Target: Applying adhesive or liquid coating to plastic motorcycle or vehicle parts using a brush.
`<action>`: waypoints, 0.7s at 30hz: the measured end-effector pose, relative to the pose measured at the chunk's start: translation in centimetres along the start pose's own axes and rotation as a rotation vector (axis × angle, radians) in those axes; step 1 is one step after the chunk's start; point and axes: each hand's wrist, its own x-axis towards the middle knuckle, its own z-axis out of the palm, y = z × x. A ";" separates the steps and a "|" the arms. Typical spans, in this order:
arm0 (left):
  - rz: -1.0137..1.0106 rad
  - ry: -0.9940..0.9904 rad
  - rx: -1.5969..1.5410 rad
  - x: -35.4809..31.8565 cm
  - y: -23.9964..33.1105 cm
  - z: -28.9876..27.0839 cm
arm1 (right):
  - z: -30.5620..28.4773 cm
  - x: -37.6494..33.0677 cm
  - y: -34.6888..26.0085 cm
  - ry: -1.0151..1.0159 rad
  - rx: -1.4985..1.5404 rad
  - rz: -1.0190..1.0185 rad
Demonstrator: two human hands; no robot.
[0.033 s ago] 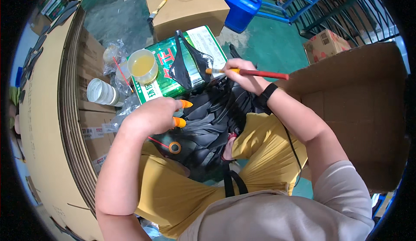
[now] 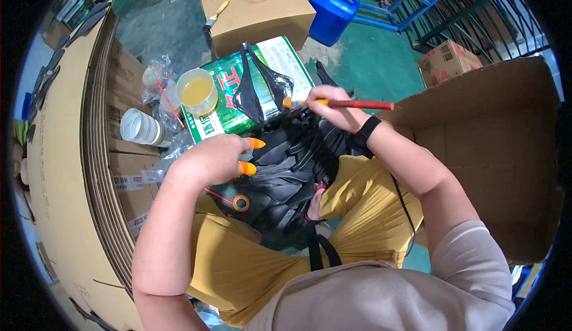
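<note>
My right hand point(image 2: 335, 107) is closed around a paintbrush point(image 2: 372, 105) with a red handle. The brush's bristles are at the lower right edge of a glossy black V-shaped piece point(image 2: 249, 97), which lies on a green and white tin point(image 2: 221, 66). Orange finger covers sit on the thumb and forefinger of my left hand point(image 2: 217, 158). Those two fingers are apart with nothing seen between them, over a heap of black flat pieces point(image 2: 280, 173). A translucent cup point(image 2: 197, 92) of yellowish liquid stands on the tin's left end.
Left of the tin are stacked white cups point(image 2: 143, 127), clear plastic wrap and flattened cardboard point(image 2: 65, 152). A cardboard box point(image 2: 256, 18) with another brush point(image 2: 218, 13) on it and a blue jerrycan point(image 2: 332, 12) stand beyond. An open carton point(image 2: 488, 158) is on the right. An orange-and-black roll point(image 2: 241, 203) lies near my legs.
The brush's bristles have shifted slightly down along the black piece's edge, and my right hand has moved a little left and down with it. My left hand is practically still.
</note>
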 end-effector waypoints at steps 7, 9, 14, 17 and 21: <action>0.062 0.092 0.014 0.5 -0.8 0.3 | -0.1 -0.7 -0.3 0.069 0.022 -0.049; 0.054 0.120 0.017 0.3 -0.7 0.0 | -0.4 -0.8 -0.3 -0.028 0.023 -0.006; 0.030 0.306 -0.093 -0.5 -1.1 -1.4 | -1.8 -1.1 -1.7 0.005 0.275 0.222; -0.067 0.519 -0.176 -3.1 0.0 -3.1 | -4.4 0.0 -5.8 0.251 0.438 0.317; 0.036 0.527 0.030 -1.1 2.5 -7.7 | -8.5 0.2 -6.3 0.622 0.602 0.210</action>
